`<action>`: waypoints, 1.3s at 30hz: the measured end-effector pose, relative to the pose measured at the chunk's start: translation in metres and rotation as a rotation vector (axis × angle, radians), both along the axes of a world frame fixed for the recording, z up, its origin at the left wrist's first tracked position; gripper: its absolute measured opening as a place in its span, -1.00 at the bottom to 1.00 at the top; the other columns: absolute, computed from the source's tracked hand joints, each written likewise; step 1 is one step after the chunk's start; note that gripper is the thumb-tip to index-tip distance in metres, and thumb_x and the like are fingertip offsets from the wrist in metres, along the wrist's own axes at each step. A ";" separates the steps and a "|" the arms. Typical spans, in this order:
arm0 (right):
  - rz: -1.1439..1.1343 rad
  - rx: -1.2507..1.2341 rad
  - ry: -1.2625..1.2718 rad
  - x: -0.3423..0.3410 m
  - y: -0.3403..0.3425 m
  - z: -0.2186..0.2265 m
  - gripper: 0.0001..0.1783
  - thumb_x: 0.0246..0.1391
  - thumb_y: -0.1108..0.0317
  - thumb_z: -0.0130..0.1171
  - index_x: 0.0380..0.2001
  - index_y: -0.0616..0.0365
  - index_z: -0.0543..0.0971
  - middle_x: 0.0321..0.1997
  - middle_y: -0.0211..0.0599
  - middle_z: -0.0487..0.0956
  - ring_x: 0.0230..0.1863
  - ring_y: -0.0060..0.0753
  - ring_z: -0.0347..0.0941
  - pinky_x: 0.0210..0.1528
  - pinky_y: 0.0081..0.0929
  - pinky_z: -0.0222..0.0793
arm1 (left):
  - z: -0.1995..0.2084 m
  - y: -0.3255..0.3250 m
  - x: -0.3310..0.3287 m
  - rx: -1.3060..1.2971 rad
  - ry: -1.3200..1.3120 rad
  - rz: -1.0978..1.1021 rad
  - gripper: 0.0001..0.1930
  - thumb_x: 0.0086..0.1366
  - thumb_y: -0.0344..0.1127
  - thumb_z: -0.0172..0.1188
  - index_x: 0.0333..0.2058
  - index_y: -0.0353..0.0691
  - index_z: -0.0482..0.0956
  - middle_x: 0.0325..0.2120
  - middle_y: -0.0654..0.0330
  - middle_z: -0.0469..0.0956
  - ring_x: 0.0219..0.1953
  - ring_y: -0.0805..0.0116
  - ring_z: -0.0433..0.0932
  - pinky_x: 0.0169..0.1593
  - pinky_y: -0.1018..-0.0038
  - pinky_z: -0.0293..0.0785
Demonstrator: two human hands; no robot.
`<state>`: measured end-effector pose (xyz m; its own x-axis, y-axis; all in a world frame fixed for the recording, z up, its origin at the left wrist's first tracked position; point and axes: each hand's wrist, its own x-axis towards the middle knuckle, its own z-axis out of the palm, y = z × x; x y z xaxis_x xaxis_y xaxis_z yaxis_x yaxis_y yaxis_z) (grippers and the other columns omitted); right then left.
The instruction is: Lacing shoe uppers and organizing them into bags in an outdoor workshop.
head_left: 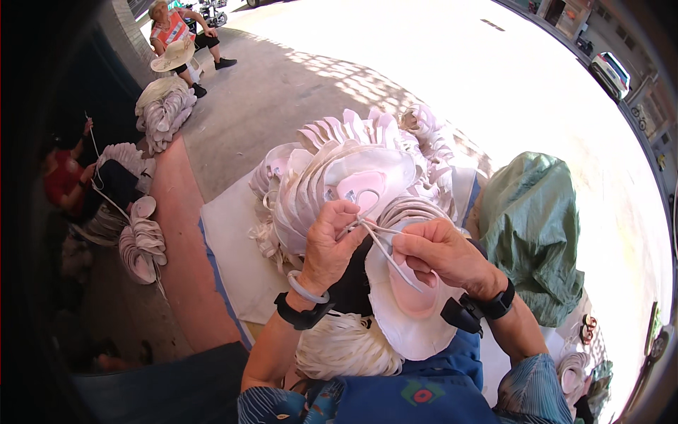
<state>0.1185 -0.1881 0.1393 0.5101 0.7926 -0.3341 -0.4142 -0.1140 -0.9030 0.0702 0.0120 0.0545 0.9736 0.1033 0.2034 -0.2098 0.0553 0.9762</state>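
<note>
A thin whitish cord [362, 220] is held up in front of me, crossed on itself with a loop standing above the crossing and a loose end hanging down. My left hand [329, 240] pinches it at the crossing between thumb and fingertips. Fingers curled, my right hand [439, 253] grips another stretch of the cord to the right. Just beyond my hands lies a large bundle of stacked white, sole-shaped pieces [304, 189] with pink patches. Below my right hand, one such piece [397, 332] rests near my lap, its pink middle partly covered by the hand.
Pale strips [346, 348] are bunched by my lap. A green sack [533, 233] stands at right, and a white sheet [236, 247] spreads under the bundle. At left, a person in red [63, 177] holds a cord beside more bundles [141, 244]. Another person [173, 32] sits farther back.
</note>
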 end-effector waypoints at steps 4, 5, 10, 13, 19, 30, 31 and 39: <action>-0.095 -0.099 -0.187 -0.004 0.013 -0.003 -0.65 0.20 0.12 0.07 -0.48 0.18 0.56 -0.69 -0.54 0.38 -0.73 -0.77 0.26 -0.69 -0.75 0.14 | -0.009 0.003 0.005 0.009 -0.020 0.097 -0.74 0.19 -0.48 0.25 -0.20 -0.26 0.36 -0.35 0.15 0.61 -0.28 0.54 0.55 -0.24 0.60 0.50; -0.082 -0.105 -0.172 -0.004 0.016 -0.003 -0.65 0.19 0.10 0.08 -0.46 0.18 0.56 -0.68 -0.54 0.39 -0.72 -0.76 0.28 -0.68 -0.74 0.16 | -0.009 0.003 0.005 0.017 -0.025 0.103 -0.74 0.19 -0.48 0.25 -0.20 -0.26 0.36 -0.35 0.15 0.61 -0.28 0.54 0.55 -0.24 0.60 0.50; -0.046 -0.192 -0.271 -0.012 0.025 -0.008 -0.67 0.16 0.13 0.13 -0.51 0.18 0.53 -0.72 -0.56 0.35 -0.73 -0.76 0.27 -0.69 -0.73 0.17 | -0.011 0.005 0.000 0.138 0.001 0.060 -0.77 0.23 -0.59 0.13 -0.21 -0.28 0.28 -0.33 0.11 0.57 -0.23 0.44 0.56 -0.14 0.53 0.53; -0.104 -0.241 -0.243 -0.013 0.015 -0.008 -0.70 0.16 0.19 0.13 -0.52 0.19 0.53 -0.73 -0.56 0.34 -0.72 -0.77 0.25 -0.69 -0.72 0.15 | -0.005 -0.008 0.002 0.226 -0.076 0.118 -0.71 0.15 -0.50 0.25 -0.21 -0.28 0.33 -0.41 0.18 0.49 -0.35 0.49 0.52 -0.30 0.54 0.48; -0.101 -0.079 -0.521 -0.014 0.021 -0.025 -0.74 0.17 0.23 0.13 -0.50 0.18 0.55 -0.72 -0.58 0.32 -0.73 -0.77 0.21 -0.70 -0.71 0.06 | 0.000 -0.007 -0.006 0.297 -0.073 0.091 -0.76 0.19 -0.55 0.20 -0.22 -0.28 0.34 -0.39 0.27 0.45 -0.33 0.59 0.47 -0.26 0.60 0.47; -0.118 -0.025 0.283 -0.016 -0.001 -0.006 -0.87 0.10 0.39 0.15 -0.52 0.13 0.54 -0.73 -0.69 0.24 -0.78 -0.85 0.00 -0.74 -0.74 -0.20 | 0.000 -0.012 -0.004 0.112 -0.043 -0.139 -0.78 0.23 -0.59 0.12 -0.20 -0.32 0.28 -0.26 0.09 0.55 -0.12 0.41 0.55 -0.02 0.50 0.50; -0.118 -0.040 0.272 -0.016 -0.001 -0.005 -0.86 0.10 0.39 0.14 -0.52 0.13 0.53 -0.73 -0.69 0.25 -0.78 -0.84 0.00 -0.74 -0.74 -0.20 | -0.002 -0.012 -0.003 0.112 -0.034 -0.127 -0.78 0.23 -0.59 0.13 -0.20 -0.32 0.28 -0.26 0.10 0.55 -0.13 0.42 0.55 -0.03 0.51 0.50; 0.019 -0.003 0.224 -0.029 -0.018 0.011 -0.81 0.13 0.36 0.13 -0.55 0.11 0.48 -0.71 -0.65 0.29 -0.75 -0.82 0.02 -0.71 -0.74 -0.15 | -0.004 -0.014 -0.013 0.078 0.023 -0.149 -0.80 0.25 -0.56 0.14 -0.18 -0.34 0.34 -0.25 0.14 0.55 -0.14 0.45 0.55 -0.02 0.55 0.49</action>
